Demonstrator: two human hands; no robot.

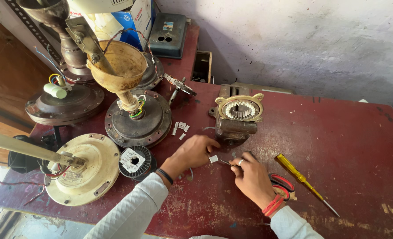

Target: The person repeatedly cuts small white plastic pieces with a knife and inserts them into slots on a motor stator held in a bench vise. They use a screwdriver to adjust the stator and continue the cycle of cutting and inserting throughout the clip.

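Red bench [338,132], cluttered with fan motors. Left hand [195,150] curled, fingers by paper slip [213,159]; right hand [249,177] pinches thin tool there. Stator [240,109] in vise: most slots apparently unlined; cut slips [180,128] waiting.

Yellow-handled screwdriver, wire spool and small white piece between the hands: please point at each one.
Yellow-handled screwdriver [293,170], head view, on the yellow handle.
Wire spool [136,162], head view, on its white top label.
Small white piece [213,159], head view, on its flat face.

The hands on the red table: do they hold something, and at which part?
The left hand pinches a small white paper piece by its left edge. The right hand grips a thin metal tool at its rear end.
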